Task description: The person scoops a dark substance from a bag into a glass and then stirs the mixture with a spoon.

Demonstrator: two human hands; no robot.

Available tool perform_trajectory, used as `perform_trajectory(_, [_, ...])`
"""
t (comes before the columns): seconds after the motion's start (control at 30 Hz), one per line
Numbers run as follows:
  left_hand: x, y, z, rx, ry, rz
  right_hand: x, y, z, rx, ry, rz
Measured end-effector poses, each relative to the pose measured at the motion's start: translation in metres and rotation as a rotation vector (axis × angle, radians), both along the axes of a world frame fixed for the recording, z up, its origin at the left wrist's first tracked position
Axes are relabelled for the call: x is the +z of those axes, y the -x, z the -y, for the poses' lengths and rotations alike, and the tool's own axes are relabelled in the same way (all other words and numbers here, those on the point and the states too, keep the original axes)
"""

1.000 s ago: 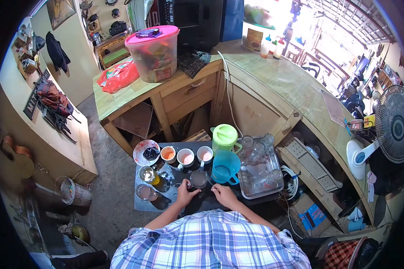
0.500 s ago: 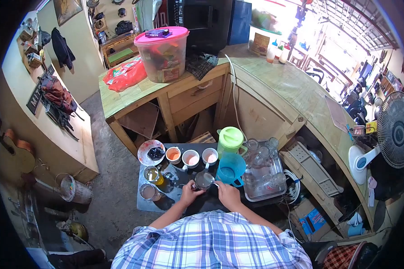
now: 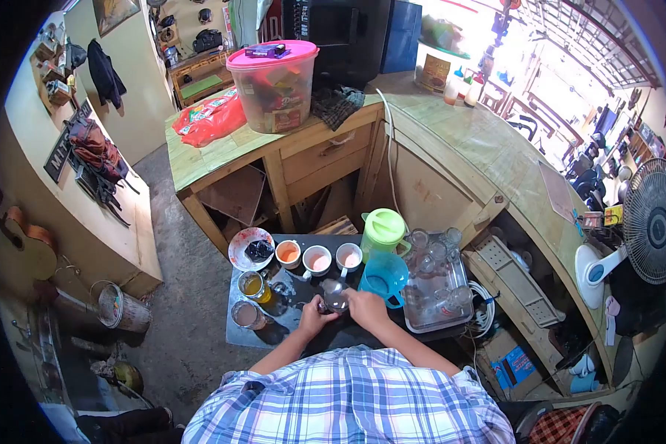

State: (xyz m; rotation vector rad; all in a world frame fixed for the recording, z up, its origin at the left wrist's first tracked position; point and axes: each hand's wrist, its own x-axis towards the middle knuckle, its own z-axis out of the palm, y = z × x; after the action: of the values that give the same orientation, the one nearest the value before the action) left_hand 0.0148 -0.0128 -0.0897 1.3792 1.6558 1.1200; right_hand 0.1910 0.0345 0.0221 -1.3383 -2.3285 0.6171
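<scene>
Fingers of both hands, left (image 3: 314,317) and right (image 3: 362,305), close around a glass mug (image 3: 335,297), apparently unfilled; three cups (image 3: 318,260) behind already hold drink.

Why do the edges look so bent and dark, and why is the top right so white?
Head view: a fisheye lens bows the wooden counter and blackens the corners; daylight overexposes the top right; both hands, left hand and right hand, and the glass are small, fine detail soft.

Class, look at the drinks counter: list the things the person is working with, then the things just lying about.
In use: glass mug, left hand, right hand.

Lying about: blue jug, green jug, three cups, tray of glasses, pink-lidded tub, fan.
</scene>
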Motion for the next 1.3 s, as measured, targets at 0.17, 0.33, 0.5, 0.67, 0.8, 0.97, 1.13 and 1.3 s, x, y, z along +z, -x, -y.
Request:
perform_trajectory(0.17, [-0.003,0.001,-0.001,-0.008,-0.041,0.052,0.006,0.001,-0.001,0.042,-0.004,0.029])
perform_trajectory(0.33, [0.0,-0.001,-0.002,-0.013,-0.082,0.154,0.022,0.003,0.002,0.154,0.078,-0.004])
perform_trajectory(0.5, [-0.004,0.003,-0.003,-0.035,-0.017,-0.017,0.005,0.013,-0.005,-0.06,0.039,-0.007])
perform_trajectory(0.67, [-0.002,0.0,-0.002,-0.009,-0.056,0.117,0.013,0.015,-0.005,0.029,0.057,0.032])
perform_trajectory(0.8, [-0.004,0.003,-0.002,-0.036,-0.002,0.021,0.011,0.023,-0.017,-0.063,-0.071,0.129])
perform_trajectory(0.97, [0.004,0.002,-0.001,-0.042,-0.009,0.035,0.022,0.035,-0.024,0.096,-0.106,0.153])
perform_trajectory(1.13, [0.007,0.004,-0.001,-0.064,0.055,0.017,0.038,0.057,-0.045,0.136,-0.142,0.421])
perform_trajectory(1.3, [-0.001,0.001,-0.002,-0.03,-0.042,0.113,0.066,0.071,-0.039,0.3,-0.142,0.516])
